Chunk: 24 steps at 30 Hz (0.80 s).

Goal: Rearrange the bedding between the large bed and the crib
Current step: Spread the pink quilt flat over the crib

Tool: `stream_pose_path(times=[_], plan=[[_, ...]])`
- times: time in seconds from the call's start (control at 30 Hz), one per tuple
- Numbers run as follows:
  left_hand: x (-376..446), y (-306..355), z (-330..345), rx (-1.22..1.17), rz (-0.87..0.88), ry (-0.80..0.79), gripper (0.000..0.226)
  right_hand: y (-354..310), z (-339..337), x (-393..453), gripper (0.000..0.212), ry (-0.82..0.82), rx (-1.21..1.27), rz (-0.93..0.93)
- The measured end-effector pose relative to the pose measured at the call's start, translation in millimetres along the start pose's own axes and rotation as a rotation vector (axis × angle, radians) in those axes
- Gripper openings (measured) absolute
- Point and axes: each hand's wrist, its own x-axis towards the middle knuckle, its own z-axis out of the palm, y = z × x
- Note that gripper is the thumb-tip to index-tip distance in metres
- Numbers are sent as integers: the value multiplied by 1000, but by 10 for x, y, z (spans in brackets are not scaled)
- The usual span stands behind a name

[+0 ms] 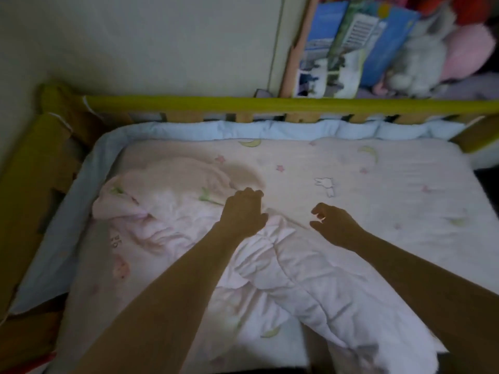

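Note:
A wooden crib with a yellow-green rail fills the view. Its mattress wears a pale pink sheet printed with moons, stars and a rabbit. A crumpled pink quilt lies bunched on the left half and trails toward the near edge. My left hand rests on the quilt with its fingers curled down; whether it pinches the fabric I cannot tell. My right hand hovers just above the sheet beside the quilt's edge, fingers apart and holding nothing.
A light blue padded bumper lines the crib's far and left sides. Behind the rail stand picture books and soft toys at the right. A plain wall is behind at the left.

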Motion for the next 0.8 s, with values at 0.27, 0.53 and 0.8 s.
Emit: stream_pose_path(times=[0.27, 0.53, 0.8], plan=[[-195, 1295, 890, 383, 474, -364, 102, 1637, 57, -1183, 50, -53, 286, 295], [-518, 1815, 1596, 723, 704, -376, 30, 1971, 933, -2078, 93, -202, 351, 296], [-265, 1851, 839, 175, 626, -2, 21, 1811, 778, -1964, 13, 279, 458, 424]])
